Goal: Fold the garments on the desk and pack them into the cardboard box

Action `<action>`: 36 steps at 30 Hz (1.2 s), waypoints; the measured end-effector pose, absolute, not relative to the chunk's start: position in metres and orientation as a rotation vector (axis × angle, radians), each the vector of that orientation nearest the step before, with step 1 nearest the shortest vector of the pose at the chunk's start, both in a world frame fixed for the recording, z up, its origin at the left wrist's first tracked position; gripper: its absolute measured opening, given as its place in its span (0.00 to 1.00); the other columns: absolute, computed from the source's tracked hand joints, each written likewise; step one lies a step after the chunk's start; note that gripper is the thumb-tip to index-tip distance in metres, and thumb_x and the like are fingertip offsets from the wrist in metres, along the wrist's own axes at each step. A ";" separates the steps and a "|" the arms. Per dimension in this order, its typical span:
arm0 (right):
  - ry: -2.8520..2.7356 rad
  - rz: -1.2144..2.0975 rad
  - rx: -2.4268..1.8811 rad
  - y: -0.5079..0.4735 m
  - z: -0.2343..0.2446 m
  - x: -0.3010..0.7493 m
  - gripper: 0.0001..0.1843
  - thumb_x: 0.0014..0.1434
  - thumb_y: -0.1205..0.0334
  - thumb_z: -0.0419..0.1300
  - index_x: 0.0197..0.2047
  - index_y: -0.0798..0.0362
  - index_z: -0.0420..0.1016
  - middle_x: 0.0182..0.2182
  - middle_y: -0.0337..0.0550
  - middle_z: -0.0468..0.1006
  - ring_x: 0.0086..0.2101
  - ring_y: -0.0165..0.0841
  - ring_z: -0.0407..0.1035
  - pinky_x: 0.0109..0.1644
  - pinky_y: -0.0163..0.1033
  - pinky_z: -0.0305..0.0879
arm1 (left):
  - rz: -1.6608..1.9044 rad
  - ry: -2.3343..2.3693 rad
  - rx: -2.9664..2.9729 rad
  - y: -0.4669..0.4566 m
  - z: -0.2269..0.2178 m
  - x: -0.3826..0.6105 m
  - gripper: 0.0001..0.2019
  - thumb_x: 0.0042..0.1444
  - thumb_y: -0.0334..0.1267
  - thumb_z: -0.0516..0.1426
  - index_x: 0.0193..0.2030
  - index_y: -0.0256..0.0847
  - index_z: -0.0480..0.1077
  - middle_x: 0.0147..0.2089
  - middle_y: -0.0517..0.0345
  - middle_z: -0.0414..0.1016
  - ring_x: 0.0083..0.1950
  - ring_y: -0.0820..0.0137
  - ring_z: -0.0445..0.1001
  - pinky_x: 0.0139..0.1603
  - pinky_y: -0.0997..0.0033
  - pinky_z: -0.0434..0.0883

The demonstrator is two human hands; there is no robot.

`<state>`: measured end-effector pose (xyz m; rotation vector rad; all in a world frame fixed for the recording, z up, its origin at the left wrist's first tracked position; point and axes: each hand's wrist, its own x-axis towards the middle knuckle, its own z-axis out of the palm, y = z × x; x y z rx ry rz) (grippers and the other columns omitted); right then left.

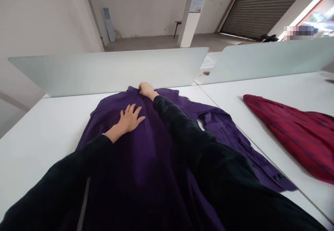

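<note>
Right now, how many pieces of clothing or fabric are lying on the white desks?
2. A purple shirt lies spread on the white desk, and a red striped cloth lies on the adjoining desk to its right. More could lie outside the frame.

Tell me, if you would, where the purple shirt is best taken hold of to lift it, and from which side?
Probably the collar of the purple shirt, from above at the far end, where the right hand pinches. The collar is a raised, doubled edge that is easy to pinch, whereas the body lies flat on the white table under the spread left hand.
</note>
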<state>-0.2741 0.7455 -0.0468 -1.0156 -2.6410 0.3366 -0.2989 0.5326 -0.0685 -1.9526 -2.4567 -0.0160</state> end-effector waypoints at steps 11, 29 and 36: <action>-2.559 0.343 -0.942 0.719 -0.045 -0.261 0.27 0.61 0.70 0.57 0.64 0.57 0.65 0.60 0.54 0.69 0.53 0.37 0.69 0.59 0.38 0.63 | -0.158 -2.350 -2.024 0.549 -0.078 -0.282 0.29 0.68 0.50 0.40 0.70 0.37 0.55 0.74 0.40 0.49 0.75 0.51 0.44 0.69 0.39 0.51; -2.518 0.562 -1.793 0.727 -0.087 0.142 0.11 0.47 0.61 0.68 0.35 0.54 0.80 0.33 0.45 0.81 0.35 0.37 0.75 0.39 0.36 0.69 | -0.134 -2.400 -2.000 0.617 -0.076 -0.278 0.32 0.66 0.51 0.39 0.69 0.32 0.56 0.74 0.41 0.51 0.75 0.51 0.44 0.69 0.41 0.52; -2.151 0.786 -1.587 0.726 -0.090 0.134 0.05 0.55 0.67 0.58 0.35 0.53 0.75 0.32 0.43 0.80 0.33 0.33 0.74 0.35 0.33 0.69 | -0.063 -2.360 -1.927 0.617 -0.099 -0.272 0.32 0.67 0.50 0.37 0.70 0.31 0.54 0.73 0.40 0.51 0.75 0.52 0.46 0.69 0.42 0.52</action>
